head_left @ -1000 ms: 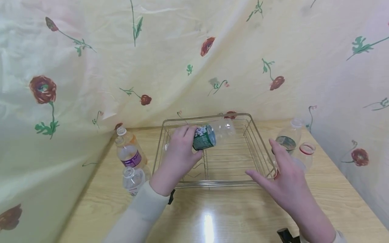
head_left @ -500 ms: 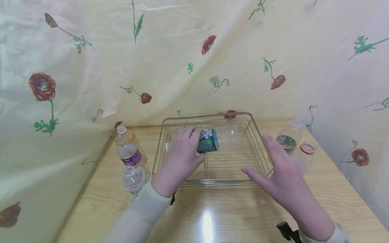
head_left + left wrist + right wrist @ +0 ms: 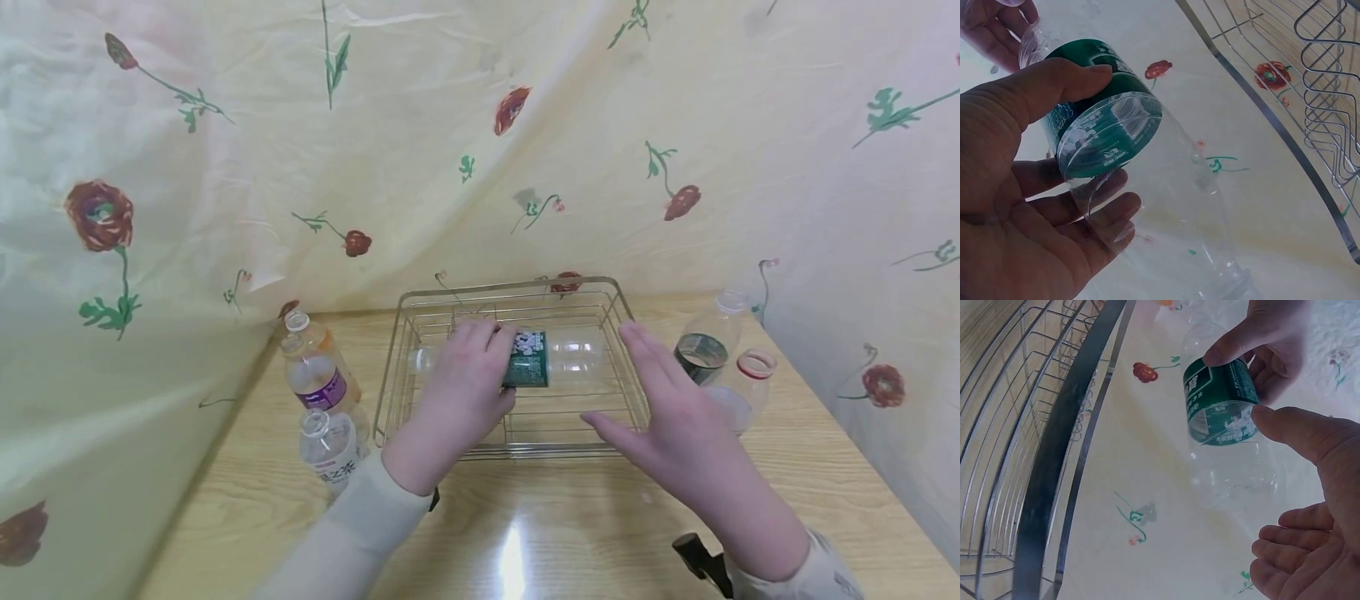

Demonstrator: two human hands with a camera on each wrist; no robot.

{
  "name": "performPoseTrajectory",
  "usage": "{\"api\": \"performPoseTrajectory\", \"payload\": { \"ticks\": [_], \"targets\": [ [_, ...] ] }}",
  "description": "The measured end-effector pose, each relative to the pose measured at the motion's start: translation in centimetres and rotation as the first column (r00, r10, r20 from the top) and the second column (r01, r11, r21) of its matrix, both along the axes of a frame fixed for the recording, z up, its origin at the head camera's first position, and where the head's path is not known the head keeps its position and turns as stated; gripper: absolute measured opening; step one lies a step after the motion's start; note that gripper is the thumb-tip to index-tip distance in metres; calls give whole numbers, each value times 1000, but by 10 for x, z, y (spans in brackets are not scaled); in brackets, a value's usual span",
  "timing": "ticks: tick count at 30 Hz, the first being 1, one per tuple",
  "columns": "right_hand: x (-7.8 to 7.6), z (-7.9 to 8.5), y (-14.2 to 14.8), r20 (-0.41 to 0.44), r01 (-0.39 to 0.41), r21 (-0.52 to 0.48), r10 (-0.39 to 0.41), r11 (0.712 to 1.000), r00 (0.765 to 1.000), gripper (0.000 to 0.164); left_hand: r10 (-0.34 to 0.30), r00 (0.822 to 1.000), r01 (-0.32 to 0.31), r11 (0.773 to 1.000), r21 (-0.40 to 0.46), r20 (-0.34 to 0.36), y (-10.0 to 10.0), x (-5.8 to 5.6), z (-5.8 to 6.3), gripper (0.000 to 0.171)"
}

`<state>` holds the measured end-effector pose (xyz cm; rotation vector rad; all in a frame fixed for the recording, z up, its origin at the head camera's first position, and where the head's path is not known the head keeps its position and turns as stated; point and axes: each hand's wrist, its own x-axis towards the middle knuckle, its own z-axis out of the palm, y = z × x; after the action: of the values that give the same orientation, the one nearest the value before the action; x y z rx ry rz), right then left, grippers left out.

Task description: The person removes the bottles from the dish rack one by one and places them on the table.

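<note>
My left hand [image 3: 461,387] grips a clear plastic bottle [image 3: 527,360] by its green label, above the wire rack [image 3: 555,450]. The bottle lies level from left to right, its neck past the left hand and its base pointing right. In the left wrist view, the thumb presses over the label [image 3: 1088,75] while the fingers curl beneath the bottle. My right hand [image 3: 678,417] is spread open beyond the base, thumb apart from the fingers. Its thumb overlaps the bottle in the right wrist view.
On the table at left stand several clear bottles, one with a purple label [image 3: 326,392] and a small one [image 3: 330,446] in front. Two more stand at right: a green-labelled bottle [image 3: 701,354] and a red-rimmed one [image 3: 746,387]. A flowered cloth [image 3: 420,167] hangs behind.
The left hand has carried the bottle rightward and slightly nearer, turning it more level. The right hand has moved left, toward the bottle's base, staying spread.
</note>
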<state>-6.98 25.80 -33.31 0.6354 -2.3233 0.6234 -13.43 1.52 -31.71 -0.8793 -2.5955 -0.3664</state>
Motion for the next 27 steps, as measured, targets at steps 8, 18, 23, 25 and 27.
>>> {"api": "performPoseTrajectory", "payload": {
  "ticks": [8,18,23,25,27],
  "targets": [
    [-2,6,-7,39,-43,69,41,997,998,101,-36,999,36,998,-44,-13,5,5,0,67],
    [-7,6,-17,14,-22,204,19,979,1000,104,-82,987,64,990,-129,-137,15,15,-2,60],
    [-8,4,-19,35,-23,225,15,974,999,97,-99,983,72,983,-169,-156,21,20,-4,60],
    [-8,2,-19,40,-27,231,19,973,999,94,-99,982,71,982,-175,-159,23,21,-4,58],
    [-8,1,-19,40,-28,237,19,971,999,92,-99,981,67,981,-183,-169,24,22,-5,55]
  ]
}}
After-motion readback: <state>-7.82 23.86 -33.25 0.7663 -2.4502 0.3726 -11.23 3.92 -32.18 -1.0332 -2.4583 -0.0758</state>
